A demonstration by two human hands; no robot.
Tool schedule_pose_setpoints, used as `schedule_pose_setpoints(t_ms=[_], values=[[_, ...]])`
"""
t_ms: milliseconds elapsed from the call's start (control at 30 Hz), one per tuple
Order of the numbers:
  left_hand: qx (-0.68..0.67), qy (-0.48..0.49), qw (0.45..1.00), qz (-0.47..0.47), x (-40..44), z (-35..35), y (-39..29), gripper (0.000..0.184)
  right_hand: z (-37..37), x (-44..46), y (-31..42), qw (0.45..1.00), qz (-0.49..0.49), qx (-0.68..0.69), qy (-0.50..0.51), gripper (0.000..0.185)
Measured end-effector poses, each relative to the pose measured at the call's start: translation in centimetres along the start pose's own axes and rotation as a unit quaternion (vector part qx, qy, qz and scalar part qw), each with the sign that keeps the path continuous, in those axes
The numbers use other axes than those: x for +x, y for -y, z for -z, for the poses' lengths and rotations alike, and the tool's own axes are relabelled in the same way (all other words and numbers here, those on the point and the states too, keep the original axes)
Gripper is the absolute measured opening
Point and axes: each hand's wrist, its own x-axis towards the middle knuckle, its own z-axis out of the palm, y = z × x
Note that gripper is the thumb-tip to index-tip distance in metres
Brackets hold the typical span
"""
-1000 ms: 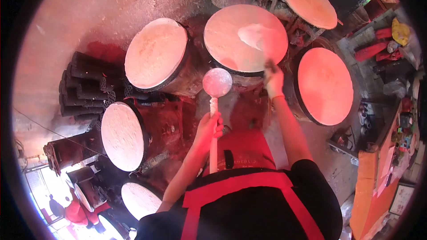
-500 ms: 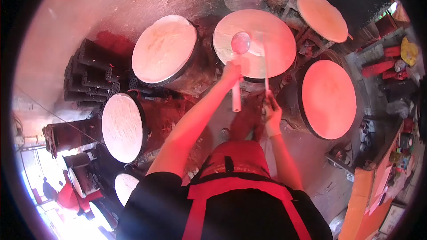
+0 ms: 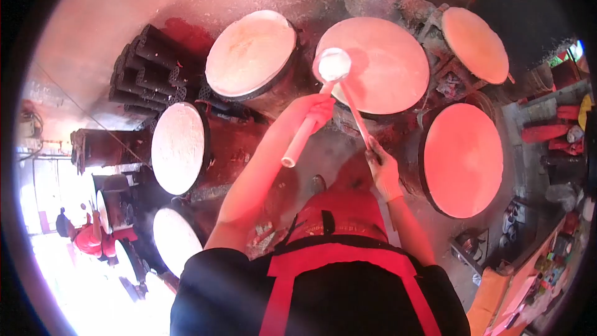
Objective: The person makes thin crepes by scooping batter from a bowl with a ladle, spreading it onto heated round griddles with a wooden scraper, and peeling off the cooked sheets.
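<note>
My left hand is wrapped round the pale, thick handle of a ladle. The ladle's round bowl looks white and lies over the left part of the middle round griddle, whose top is coated in a pale layer. In my right hand, closed fingers grip a long, thin flat stick. The stick slants up to the left, and its far end overlaps the ladle near the bowl; whether they touch I cannot tell.
More pale-topped round griddles stand around: one at left, one lower left, one at right, one far right. Black perforated cylinders are stacked by the wall. A person in red works at far left.
The stick has swung from upright over the griddle to a leftward slant by the ladle. The ladle's handle now tilts to the lower left, and its bowl appears whiter. The view has shifted.
</note>
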Motion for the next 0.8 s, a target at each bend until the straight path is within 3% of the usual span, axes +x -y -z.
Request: schedule_pose_setpoints(t_ms=[67, 100, 133, 200, 233, 300, 367, 433, 467, 533, 600, 667, 700, 800], values=[[-0.012, -0.023, 0.999, -0.023, -2.8, 1.6, 1.4, 0.013, 2.3, 0.1, 1.8, 0.998, -0.038, 0.004, -0.05, 0.047], [0.004, -0.052, 0.997, -0.059, -4.5, 2.6, 2.6, 0.012, 3.4, 1.2, -0.7, 0.988, 0.062, 0.011, -0.138, 0.041], [0.017, -0.083, 0.992, -0.098, -6.2, 3.7, 4.1, 0.011, 4.9, 2.1, -1.5, 0.979, 0.035, 0.096, -0.176, 0.039], [0.023, -0.147, 0.975, -0.162, -8.9, 6.7, 6.6, 0.011, 6.3, 1.7, 2.6, 0.952, -0.126, 0.236, -0.15, 0.04], [-0.014, -0.175, 0.967, -0.183, -9.9, 8.7, 7.5, 0.006, 5.5, 1.2, 1.7, 0.948, -0.176, 0.261, -0.054, 0.041], [-0.081, -0.185, 0.953, -0.225, -11.5, 13.9, 8.3, 0.006, 2.3, 2.1, 1.3, 0.978, -0.103, 0.163, 0.076, 0.045], [-0.18, -0.179, 0.937, -0.238, -13.7, 17.1, 8.8, 0.007, -2.1, 2.6, 3.1, 0.979, 0.155, -0.065, 0.118, 0.051], [-0.244, -0.148, 0.918, -0.276, -16.0, 18.8, 8.9, 0.007, -7.5, 4.9, 8.7, 0.973, 0.171, -0.056, 0.144, 0.044], [-0.274, -0.13, 0.907, -0.292, -17.1, 19.5, 8.6, 0.007, -10.6, 6.8, 11.0, 0.965, 0.194, -0.075, 0.159, 0.039], [-0.228, -0.125, 0.904, -0.34, -18.9, 20.1, 7.7, 0.002, -17.3, 11.4, 13.8, 0.913, 0.274, -0.249, 0.169, 0.031], [-0.178, -0.144, 0.886, -0.402, -21.2, 20.2, 5.6, 0.005, -24.7, 15.7, 17.0, 0.861, 0.391, -0.282, 0.162, 0.033], [-0.11, -0.21, 0.866, -0.441, -23.6, 19.1, 2.9, 0.008, -32.5, 19.6, 20.3, 0.808, 0.445, -0.355, 0.153, 0.041], [-0.077, -0.244, 0.852, -0.456, -24.7, 19.1, 1.5, 0.01, -35.6, 20.6, 23.1, 0.811, 0.413, -0.377, 0.17, 0.043], [-0.079, -0.218, 0.842, -0.488, -26.3, 20.3, -1.4, 0.011, -41.5, 22.7, 26.4, 0.795, 0.374, -0.439, 0.189, 0.046]])
